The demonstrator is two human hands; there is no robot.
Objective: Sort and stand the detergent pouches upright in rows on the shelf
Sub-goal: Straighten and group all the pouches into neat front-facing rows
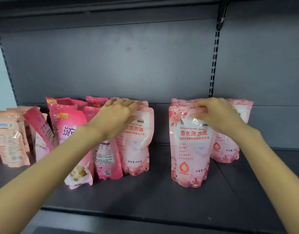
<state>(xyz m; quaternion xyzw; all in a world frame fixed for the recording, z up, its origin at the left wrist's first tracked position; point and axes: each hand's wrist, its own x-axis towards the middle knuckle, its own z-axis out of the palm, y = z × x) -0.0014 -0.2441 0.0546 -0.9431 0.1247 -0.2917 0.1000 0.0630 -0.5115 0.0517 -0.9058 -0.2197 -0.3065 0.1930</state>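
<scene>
Pink detergent pouches stand on a dark grey shelf [145,196]. My right hand [218,115] pinches the top edge of a pale pink floral pouch [189,154] that stands upright at the front right. Another pale pink pouch [229,149] stands behind it. My left hand [118,115] rests over the top of a matching pale pink pouch [137,152] in the middle group, fingers curled over its upper edge. Left of that stand deeper pink pouches [69,129], one turned back to front [106,159].
At the far left a row of pale pouches [12,141] stands with back labels showing, and one pink pouch [39,127] leans askew. The shelf's back panel [128,65] and slotted uprights [213,65] close the rear. Bare shelf lies between the two groups.
</scene>
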